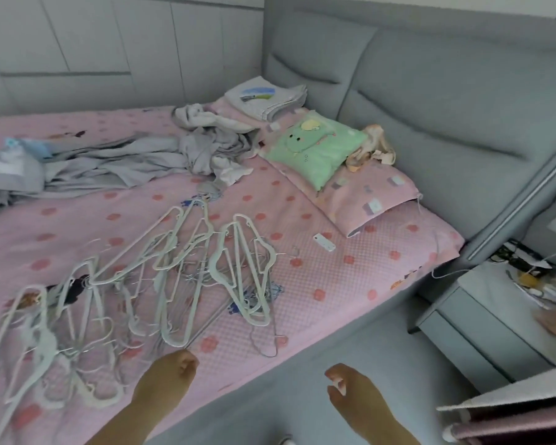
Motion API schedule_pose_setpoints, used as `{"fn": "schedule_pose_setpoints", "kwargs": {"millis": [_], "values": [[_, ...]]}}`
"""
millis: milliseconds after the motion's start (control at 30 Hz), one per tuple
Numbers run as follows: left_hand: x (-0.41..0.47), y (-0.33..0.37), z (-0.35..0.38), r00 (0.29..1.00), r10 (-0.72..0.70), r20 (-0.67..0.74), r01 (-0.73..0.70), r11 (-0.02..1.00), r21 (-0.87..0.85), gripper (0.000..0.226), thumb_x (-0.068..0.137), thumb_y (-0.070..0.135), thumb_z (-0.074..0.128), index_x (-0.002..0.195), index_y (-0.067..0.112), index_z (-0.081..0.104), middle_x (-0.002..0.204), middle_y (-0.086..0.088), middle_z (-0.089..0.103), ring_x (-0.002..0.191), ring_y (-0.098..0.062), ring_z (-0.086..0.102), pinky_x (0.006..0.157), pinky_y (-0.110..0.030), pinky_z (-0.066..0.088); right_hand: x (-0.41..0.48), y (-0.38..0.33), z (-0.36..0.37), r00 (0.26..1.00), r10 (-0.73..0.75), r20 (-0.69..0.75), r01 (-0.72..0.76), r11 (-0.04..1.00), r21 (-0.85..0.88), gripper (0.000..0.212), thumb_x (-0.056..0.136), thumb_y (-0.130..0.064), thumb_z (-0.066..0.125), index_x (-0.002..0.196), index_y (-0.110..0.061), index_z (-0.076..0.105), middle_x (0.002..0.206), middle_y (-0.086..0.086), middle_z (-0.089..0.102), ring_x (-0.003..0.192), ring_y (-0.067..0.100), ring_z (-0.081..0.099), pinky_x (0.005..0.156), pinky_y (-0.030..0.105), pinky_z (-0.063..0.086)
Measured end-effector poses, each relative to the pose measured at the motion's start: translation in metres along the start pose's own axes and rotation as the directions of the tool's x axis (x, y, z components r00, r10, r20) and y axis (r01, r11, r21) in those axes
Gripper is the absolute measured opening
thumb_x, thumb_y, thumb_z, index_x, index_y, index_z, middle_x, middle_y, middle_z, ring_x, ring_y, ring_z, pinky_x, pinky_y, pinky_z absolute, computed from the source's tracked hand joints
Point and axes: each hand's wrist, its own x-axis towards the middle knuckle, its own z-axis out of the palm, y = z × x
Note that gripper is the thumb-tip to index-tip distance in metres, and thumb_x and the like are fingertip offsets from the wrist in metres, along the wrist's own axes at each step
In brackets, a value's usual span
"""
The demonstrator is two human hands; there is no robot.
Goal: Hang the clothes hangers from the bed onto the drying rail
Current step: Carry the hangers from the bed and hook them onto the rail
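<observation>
- Clothes hangers (187, 284): a loose, tangled pile of white hangers lies flat on the near half of the bed (334, 284), spread from its left edge towards the middle. None is in either hand.
- Left hand (170, 374): over the near edge of the bed, just beside the closest hanger. Fingers are clenched inward and grasp nothing. Whether it touches the hanger cannot be told.
- Right hand (353, 393): over the floor beside the bed, well apart from the pile. Fingers are loosely bent, thumb apart, holding nothing.
- Crumpled grey clothes (135, 162) lie across the far side of the pink sheet.
- Small white flat object (324, 242) lies on the sheet, right of the pile.
- Green pillow (315, 149) rests on a pink pillow (366, 200) against the grey headboard (430, 91); folded towels (267, 97) sit in the corner behind.
- Bedside cabinet (482, 316) stands to the right, cluttered on top.
- Grey bar (520, 200) slants across the right side.
</observation>
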Motion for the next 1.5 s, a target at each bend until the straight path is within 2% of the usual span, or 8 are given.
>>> {"fn": "schedule_pose_setpoints", "kwargs": {"millis": [133, 400, 500, 533, 600, 700, 900, 1500], "values": [[0.048, -0.006, 0.002, 0.995, -0.096, 0.01, 0.095, 0.993, 0.068, 0.021, 0.094, 0.019, 0.044, 0.078, 0.033, 0.045, 0.106, -0.002, 0.066, 0.106, -0.017, 0.06, 0.081, -0.02, 0.041, 0.081, -0.02, 0.008, 0.994, 0.004, 0.107, -0.004, 1.0, -0.001, 0.037, 0.095, -0.02, 0.041, 0.132, -0.023, 0.039, 0.137, -0.007, 0.046, 0.125, 0.008, 0.045, 0.099, 0.014, 0.032], [0.14, -0.005, -0.012, 0.989, -0.13, -0.076, 0.148, 0.933, 0.328, 0.036, 0.092, 0.016, 0.045, 0.128, 0.021, 0.05, 0.135, 0.006, 0.049, 0.122, -0.014, 0.05, 0.098, -0.026, 0.04, 0.223, -0.07, 0.018, 0.971, -0.023, 0.237, 0.044, 0.995, -0.088, 0.047, 0.094, -0.019, 0.041, 0.139, -0.02, 0.028, 0.141, -0.001, 0.041, 0.13, 0.016, 0.038, 0.105, 0.026, 0.033], [0.159, -0.038, -0.008, 0.995, -0.038, -0.089, 0.067, 0.934, 0.35, 0.042, 0.065, 0.015, 0.073, 0.105, 0.019, 0.062, 0.1, -0.005, 0.072, 0.084, -0.02, 0.072, 0.066, -0.033, 0.058, 0.254, -0.09, 0.036, 0.967, -0.063, 0.248, 0.095, 0.988, -0.12, 0.056, 0.093, -0.023, 0.044, 0.143, -0.021, 0.02, 0.145, -0.001, 0.035, 0.131, 0.018, 0.035, 0.106, 0.027, 0.033], [0.163, -0.047, -0.005, 0.998, -0.05, -0.047, 0.064, 0.918, 0.391, 0.038, 0.063, 0.023, 0.066, 0.1, 0.02, 0.057, 0.087, -0.005, 0.075, 0.072, -0.02, 0.073, 0.056, -0.031, 0.057, 0.262, -0.095, 0.045, 0.962, -0.087, 0.259, 0.126, 0.982, -0.138, 0.058, 0.093, -0.026, 0.045, 0.144, -0.022, 0.018, 0.147, -0.001, 0.031, 0.133, 0.018, 0.032, 0.107, 0.027, 0.033], [0.175, -0.053, -0.006, 0.997, -0.073, 0.007, 0.06, 0.875, 0.48, 0.035, 0.075, 0.031, 0.042, 0.105, 0.016, 0.053, 0.093, -0.009, 0.074, 0.078, -0.021, 0.073, 0.067, -0.032, 0.057, 0.274, -0.105, 0.063, 0.954, -0.096, 0.284, 0.153, 0.971, -0.186, 0.062, 0.093, -0.032, 0.045, 0.145, -0.023, 0.013, 0.152, -0.001, 0.019, 0.139, 0.02, 0.022, 0.112, 0.03, 0.028], [0.195, -0.066, -0.003, 0.988, -0.154, -0.014, 0.142, 0.874, 0.465, 0.058, 0.091, 0.03, 0.045, 0.142, 0.007, 0.027, 0.147, -0.011, 0.025, 0.135, -0.023, 0.033, 0.112, -0.04, 0.028, 0.286, -0.114, 0.087, 0.958, 0.017, 0.286, 0.058, 0.967, -0.249, 0.078, 0.091, -0.043, 0.047, 0.147, -0.021, -0.003, 0.156, 0.003, 0.002, 0.144, 0.025, 0.006, 0.117, 0.036, 0.019], [0.222, -0.102, -0.01, 0.928, -0.319, 0.192, 0.172, 0.825, 0.539, 0.069, 0.097, 0.044, 0.026, 0.145, 0.016, -0.014, 0.156, -0.002, -0.015, 0.145, -0.018, -0.01, 0.118, -0.031, -0.003, 0.292, -0.126, 0.118, 0.948, 0.173, 0.266, -0.071, 0.932, -0.355, 0.093, 0.087, -0.048, 0.051, 0.145, -0.016, -0.016, 0.154, 0.01, -0.017, 0.144, 0.032, -0.002, 0.117, 0.037, 0.008], [0.238, -0.107, -0.053, 0.895, -0.23, 0.382, -0.023, 0.831, 0.556, 0.055, 0.098, 0.039, 0.026, 0.147, 0.021, 0.008, 0.157, -0.001, 0.001, 0.145, -0.017, 0.0, 0.118, -0.033, 0.002, 0.29, -0.163, 0.063, 0.966, 0.227, 0.122, -0.226, 0.974, -0.027, 0.093, 0.074, -0.025, 0.068, 0.146, -0.019, 0.009, 0.14, 0.011, 0.033, 0.131, 0.029, 0.028, 0.11, 0.037, 0.023]]}}
